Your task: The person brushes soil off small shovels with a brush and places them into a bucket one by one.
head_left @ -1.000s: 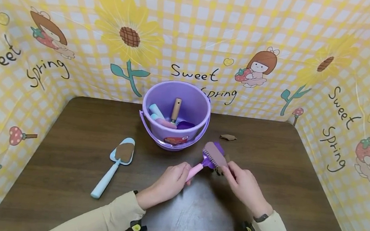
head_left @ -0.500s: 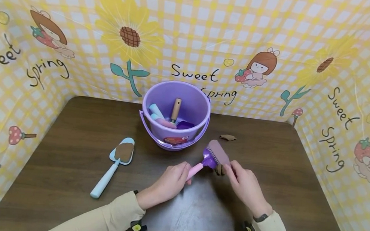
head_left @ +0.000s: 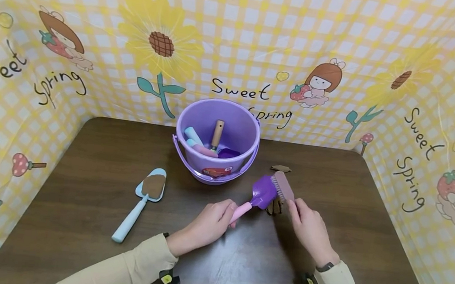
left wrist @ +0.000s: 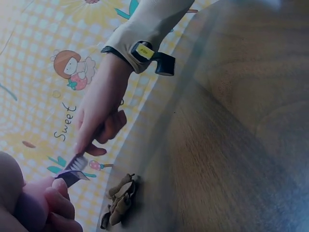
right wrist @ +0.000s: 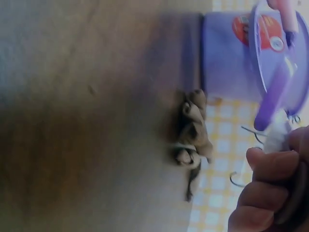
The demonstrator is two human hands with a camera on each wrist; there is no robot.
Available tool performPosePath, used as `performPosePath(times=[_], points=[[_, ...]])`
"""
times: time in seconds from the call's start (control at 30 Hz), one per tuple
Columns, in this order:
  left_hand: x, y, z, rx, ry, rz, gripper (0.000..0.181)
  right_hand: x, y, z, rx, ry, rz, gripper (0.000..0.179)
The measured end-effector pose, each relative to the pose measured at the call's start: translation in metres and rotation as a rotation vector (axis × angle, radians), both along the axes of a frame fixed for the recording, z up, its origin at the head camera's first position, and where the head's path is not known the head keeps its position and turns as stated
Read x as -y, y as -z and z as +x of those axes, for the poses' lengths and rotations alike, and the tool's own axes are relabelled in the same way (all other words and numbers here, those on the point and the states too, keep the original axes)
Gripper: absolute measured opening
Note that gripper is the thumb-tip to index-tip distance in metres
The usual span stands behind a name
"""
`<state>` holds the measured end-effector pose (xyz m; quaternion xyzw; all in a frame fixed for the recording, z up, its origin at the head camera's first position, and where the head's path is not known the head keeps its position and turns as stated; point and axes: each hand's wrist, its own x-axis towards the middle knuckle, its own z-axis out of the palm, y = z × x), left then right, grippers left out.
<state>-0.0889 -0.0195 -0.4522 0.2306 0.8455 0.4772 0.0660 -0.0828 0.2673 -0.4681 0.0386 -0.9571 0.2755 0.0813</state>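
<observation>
My left hand point(head_left: 211, 221) grips the pink handle of a small purple shovel point(head_left: 263, 193), its blade raised above the table. In my right hand point(head_left: 313, 229) is a pink brush point(head_left: 285, 186), bristles turned toward the blade's right edge. Whether they touch I cannot tell. Under these tools lies a little heap of curled brown pieces, like dry leaves point(right wrist: 195, 128), partly hidden from the head camera. Both hands and the brush show in the left wrist view, beyond the heap. In the right wrist view, the right fingers point(right wrist: 263, 188) curl around the brush.
A purple bucket point(head_left: 196, 162) stands behind the hands, with a wooden-handled tool point(head_left: 217, 134) and several other tools inside. On the left lies a light-blue trowel point(head_left: 129, 219) carrying a flat brown piece point(head_left: 154, 186). Another brown piece point(head_left: 280, 168) lies right of the bucket.
The brush has moved right from over the shovel blade to its right edge, uncovering the purple blade. My left hand has kept its grip and barely moved.
</observation>
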Motion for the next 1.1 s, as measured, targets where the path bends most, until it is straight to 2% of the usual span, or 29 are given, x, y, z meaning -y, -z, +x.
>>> performPosePath(times=[0.17, 0.27, 0.5, 0.63, 0.73, 0.83, 1.0, 1.1], points=[[0.003, -0.005, 0.001, -0.001, -0.019, -0.012, 0.024, -0.010, -0.008, -0.003, -0.060, 0.044, -0.006, 0.028], [0.005, -0.014, 0.002, -0.054, -0.031, -0.044, 0.020, -0.013, -0.011, -0.004, -0.061, 0.058, -0.001, 0.028], [0.017, -0.044, 0.001, -0.288, -0.101, -0.069, 0.011, -0.010, -0.012, -0.002, -0.018, 0.054, -0.004, 0.031], [0.025, -0.061, -0.001, -0.419, -0.132, -0.072, 0.009, -0.009, -0.010, -0.001, -0.022, 0.049, 0.003, 0.031], [0.032, -0.073, -0.003, -0.483, -0.135, -0.059, 0.011, -0.008, -0.008, 0.000, -0.029, 0.049, 0.003, 0.031], [0.039, -0.084, -0.005, -0.507, -0.136, -0.041, 0.012, -0.009, -0.006, 0.000, -0.032, 0.050, 0.002, 0.030], [0.051, -0.097, -0.005, -0.491, -0.166, 0.004, 0.015, -0.009, -0.006, 0.001, -0.030, 0.044, 0.003, 0.030], [0.057, -0.102, -0.007, -0.527, -0.196, 0.026, 0.018, -0.008, -0.007, 0.001, -0.022, 0.038, 0.001, 0.030]])
